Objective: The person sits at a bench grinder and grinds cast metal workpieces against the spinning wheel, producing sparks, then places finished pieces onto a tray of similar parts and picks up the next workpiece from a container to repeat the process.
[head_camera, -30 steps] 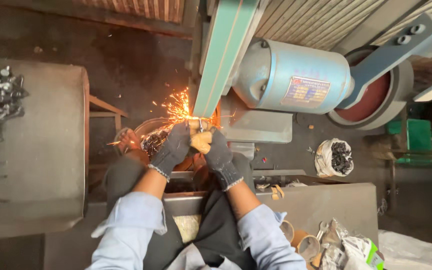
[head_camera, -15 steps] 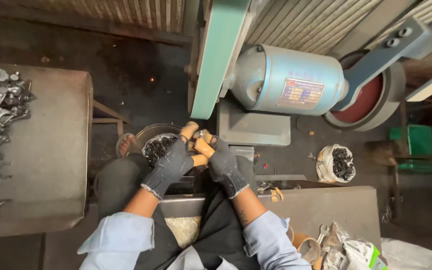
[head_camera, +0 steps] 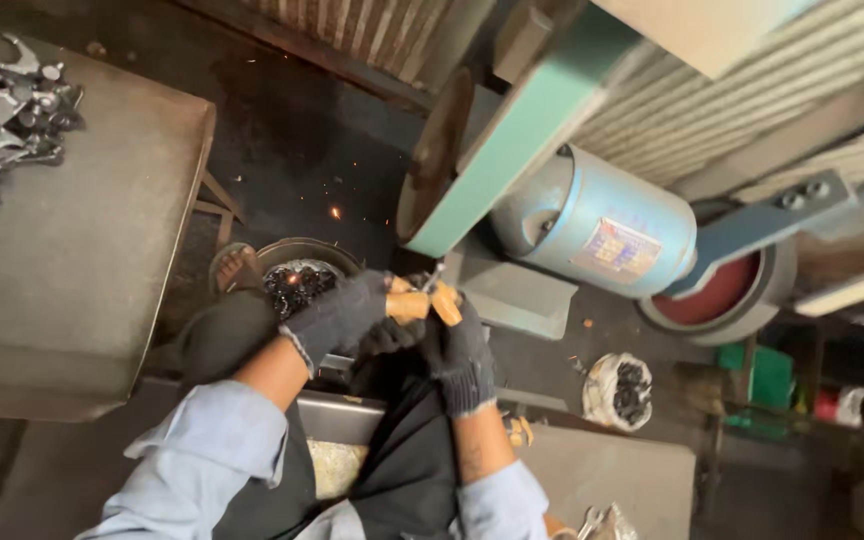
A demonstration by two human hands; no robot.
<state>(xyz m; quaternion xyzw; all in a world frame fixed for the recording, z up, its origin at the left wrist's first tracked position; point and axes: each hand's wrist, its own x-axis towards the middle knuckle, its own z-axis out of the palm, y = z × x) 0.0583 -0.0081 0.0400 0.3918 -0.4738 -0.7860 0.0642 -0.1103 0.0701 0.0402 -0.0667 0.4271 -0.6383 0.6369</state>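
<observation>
The left hand (head_camera: 337,315) and right hand (head_camera: 462,350), in dark gloves, both pinch a small metal piece (head_camera: 432,285) just under the green belt (head_camera: 512,150). On the left, a grey table (head_camera: 92,250) holds shiny metal parts (head_camera: 2,110). A round bowl (head_camera: 297,280) sits on the dark floor (head_camera: 302,150). A blue motor (head_camera: 592,225) is on the right.

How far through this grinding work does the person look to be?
Done, it seems: a bowl of dark parts sits by the knee, and a white bag of dark pieces lies on the floor. In hand: the gloved left hand and right hand grip one small metal piece just below the green belt, with a few sparks. Left: a heap of bare metal parts on the table.
</observation>
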